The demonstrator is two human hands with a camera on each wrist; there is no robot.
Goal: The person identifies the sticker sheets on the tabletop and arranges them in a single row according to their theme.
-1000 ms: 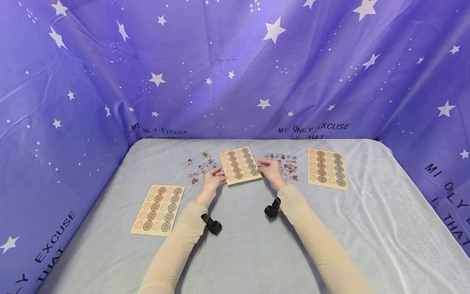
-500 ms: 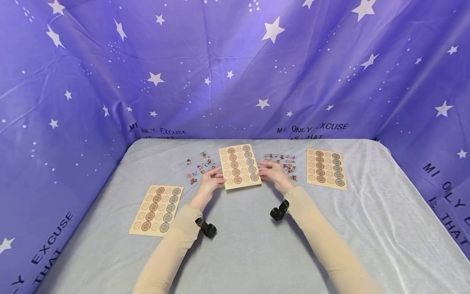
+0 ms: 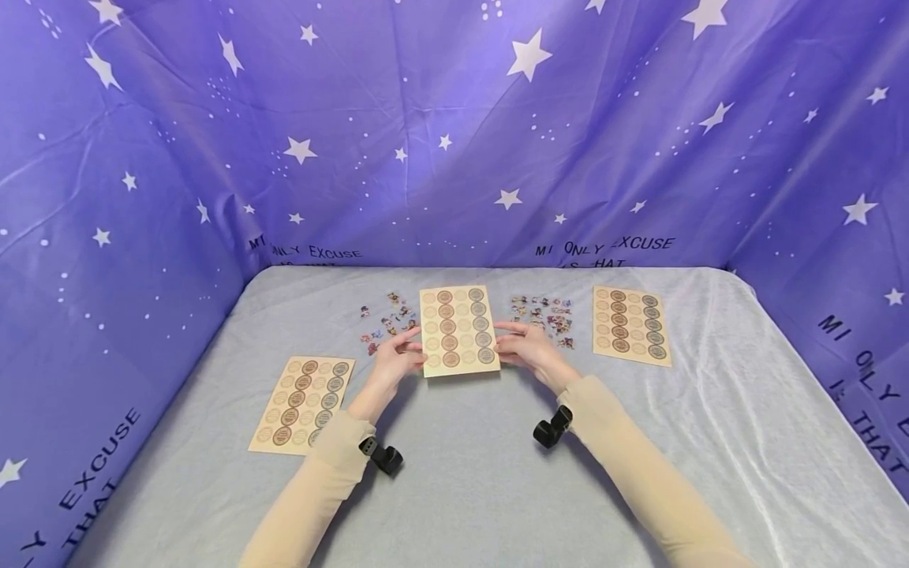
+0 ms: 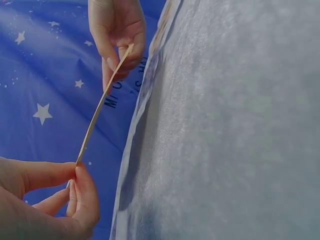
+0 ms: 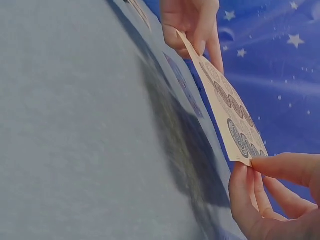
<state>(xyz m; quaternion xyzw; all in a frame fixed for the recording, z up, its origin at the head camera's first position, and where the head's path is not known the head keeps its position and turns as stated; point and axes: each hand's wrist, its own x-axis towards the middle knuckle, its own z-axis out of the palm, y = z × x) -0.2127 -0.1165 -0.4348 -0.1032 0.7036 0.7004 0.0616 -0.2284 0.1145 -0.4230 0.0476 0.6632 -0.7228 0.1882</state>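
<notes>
A tan sheet of round stickers (image 3: 460,330), with rows of printed circles, is held up over the table between both hands. My left hand (image 3: 392,364) pinches its left edge between thumb and fingers, while the right hand (image 3: 531,352) pinches the opposite edge. Seen edge-on in the left wrist view, the sheet (image 4: 95,117) is thin and slightly bowed. The right wrist view shows the printed face of the sheet (image 5: 225,102) and its shadow on the cloth below.
Similar sticker sheets lie at the left (image 3: 284,394) and the right (image 3: 632,325). Small colourful figure cutouts are spread behind the left hand (image 3: 390,319), with another group behind the right hand (image 3: 561,323). Grey cloth (image 3: 461,473) covers the table; a purple starry curtain (image 3: 454,118) surrounds it.
The sheet has been lifted off the table and drawn toward me, turning from tilted to nearly straight. Both hands have moved back with it, keeping their hold on its sides.
</notes>
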